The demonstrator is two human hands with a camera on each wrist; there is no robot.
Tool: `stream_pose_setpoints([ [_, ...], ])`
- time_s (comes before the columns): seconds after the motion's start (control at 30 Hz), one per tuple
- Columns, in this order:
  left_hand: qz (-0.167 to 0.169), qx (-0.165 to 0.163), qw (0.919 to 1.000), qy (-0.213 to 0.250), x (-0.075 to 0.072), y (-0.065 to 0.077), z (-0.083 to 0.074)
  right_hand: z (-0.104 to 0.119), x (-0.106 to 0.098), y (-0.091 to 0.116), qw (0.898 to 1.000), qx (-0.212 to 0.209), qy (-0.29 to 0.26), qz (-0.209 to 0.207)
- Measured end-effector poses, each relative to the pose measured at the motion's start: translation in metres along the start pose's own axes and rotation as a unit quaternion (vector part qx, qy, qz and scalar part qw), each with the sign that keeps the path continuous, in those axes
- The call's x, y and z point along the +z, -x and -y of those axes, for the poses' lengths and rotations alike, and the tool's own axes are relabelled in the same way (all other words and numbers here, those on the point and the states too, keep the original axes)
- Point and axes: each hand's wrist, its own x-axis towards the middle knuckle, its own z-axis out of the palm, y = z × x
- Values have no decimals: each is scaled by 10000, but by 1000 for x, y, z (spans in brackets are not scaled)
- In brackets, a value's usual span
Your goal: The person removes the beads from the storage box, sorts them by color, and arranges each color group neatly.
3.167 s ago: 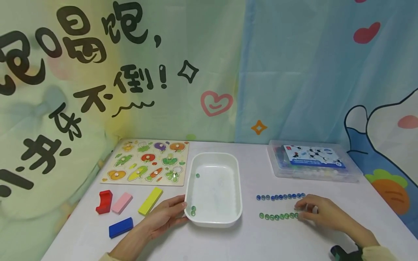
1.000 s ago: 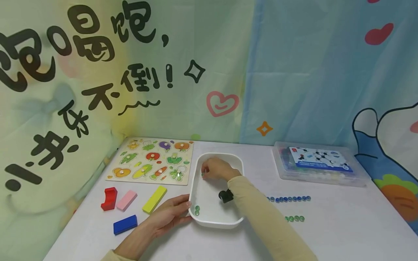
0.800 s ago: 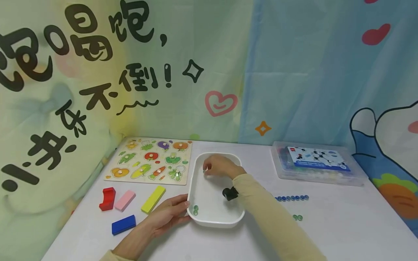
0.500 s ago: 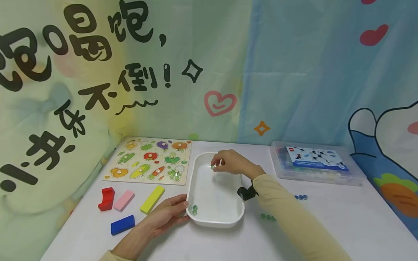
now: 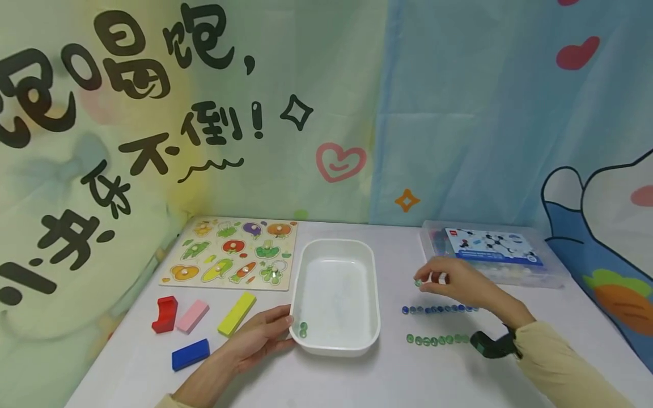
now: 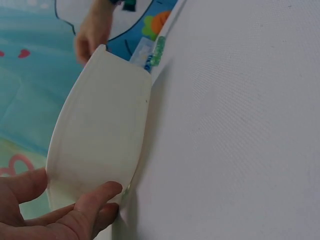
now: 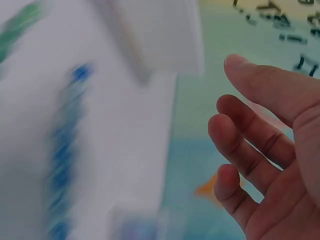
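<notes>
My left hand point(image 5: 262, 337) grips the near left side of a white plastic tray point(image 5: 374, 294); in the left wrist view its thumb lies at the rim and its fingers against the outer wall. Two green glass marbles point(image 5: 303, 329) rest in the tray's near left corner. Above the table to the right, my right hand point(image 5: 459, 280) pinches a green marble point(image 5: 418, 282) between thumb and fingertip in the head view. Below that hand lie a row of blue marbles point(image 5: 433, 310) and a nearer row of green marbles point(image 5: 434, 341). The right wrist view is blurred and shows no marble in the fingers.
A vegetable puzzle board point(image 5: 209, 272) lies back left. In front of it are red point(image 5: 164, 315), pink point(image 5: 193, 316), yellow point(image 5: 237, 314) and blue point(image 5: 190, 355) blocks. A clear plastic case point(image 5: 490, 252) stands back right, before a printed curtain point(image 5: 433, 141).
My right hand reached into the tray, took the green marble from its far left part and carried it right, out over the rows. The left hand stayed at the tray.
</notes>
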Motion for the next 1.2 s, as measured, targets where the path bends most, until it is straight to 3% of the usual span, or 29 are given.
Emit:
stream_pose_setpoints([
  [0.23,-36,-50,10000,-41,0,0,0,-47,10,70,9961,865,181,29],
  [0.43,-67,-101,9999,-108,-1,-1,0,-68,25,104,9879,1546,-75,129],
  [0.6,-105,-145,9997,-142,0,0,-1,-69,34,113,9856,1690,-86,-28],
  [0.83,-64,-116,9999,-99,-1,-1,0,-71,38,115,9898,1415,-105,-149],
  [1.2,-39,-104,9999,-99,-2,-1,2,-70,36,113,9893,1458,-8,110],
])
